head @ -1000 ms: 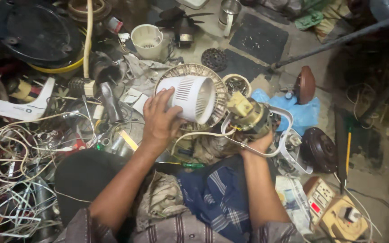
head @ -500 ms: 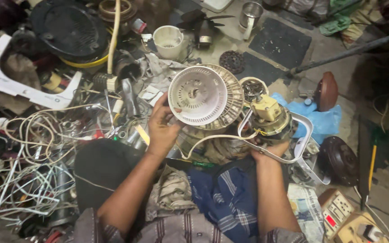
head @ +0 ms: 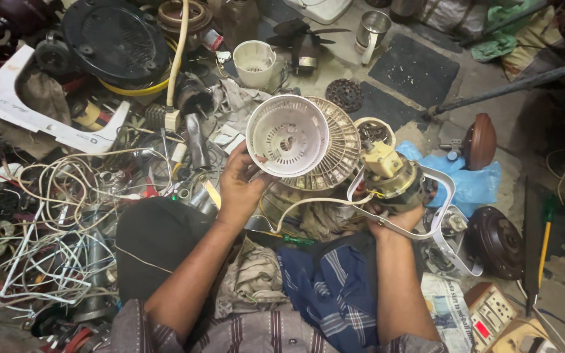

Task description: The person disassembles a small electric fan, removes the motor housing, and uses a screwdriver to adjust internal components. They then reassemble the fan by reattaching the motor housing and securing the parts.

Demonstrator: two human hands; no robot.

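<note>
Your left hand (head: 240,186) holds a white perforated plastic cover (head: 287,136) by its lower rim, its open, ribbed inside turned up toward you; the grip is closed on that rim with the thumb over the edge. The cover is empty and sits just in front of a beige slotted fan housing (head: 338,153), whose left part it hides. Your right hand (head: 393,216) is mostly hidden beneath the fan motor (head: 390,175) it carries, so only knuckles show; the grip is wrapped around the motor's underside and a white metal bracket (head: 443,202) loops around it. A pale cord (head: 308,202) runs from the motor toward your lap.

On the floor beyond, a white plastic cup (head: 254,63) stands upright, and its inside looks empty apart from a slotted bottom. A steel mug (head: 373,29) stands farther right; its contents cannot be made out. A black round grille (head: 116,39) lies at upper left, and a tangle of wires (head: 47,222) fills the left side, too knotted to tell apart. The blue plastic bag (head: 472,180) behind the motor is partly covered.
</note>
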